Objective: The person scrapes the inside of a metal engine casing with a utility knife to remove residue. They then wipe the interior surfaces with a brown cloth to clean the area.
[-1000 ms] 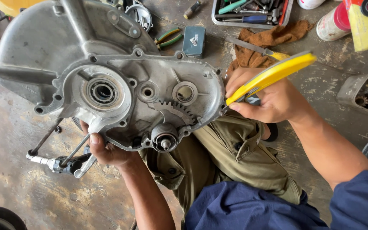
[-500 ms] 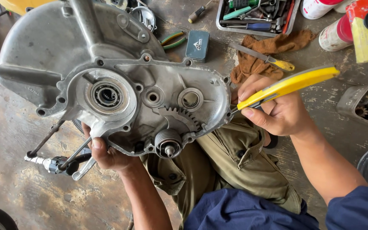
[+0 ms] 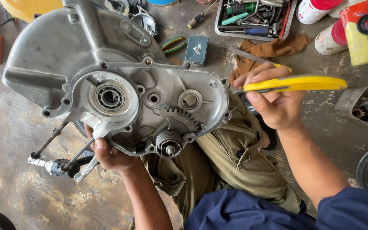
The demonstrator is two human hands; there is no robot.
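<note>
Grey cast-aluminium engine casing point(image 3: 107, 76) rests across lap, left hand point(image 3: 109, 155) gripping lower edge. Right hand point(image 3: 273, 102) clasps yellow-handled blade tool point(image 3: 294, 83) just beside casing's right rim. Beyond right hand: brown rag point(image 3: 273, 49), metal tool tray point(image 3: 252, 19), red-capped spray cans point(image 3: 331, 36). Concrete floor point(image 3: 13, 140) below.

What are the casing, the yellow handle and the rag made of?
Casing: looks like cast aluminium, dull grey, matte and scuffed, with moulded ribs and bosses. Yellow handle in the right hand: probably plastic, smooth with a slight sheen. Rag: brown woven cloth, crumpled and limp.
</note>
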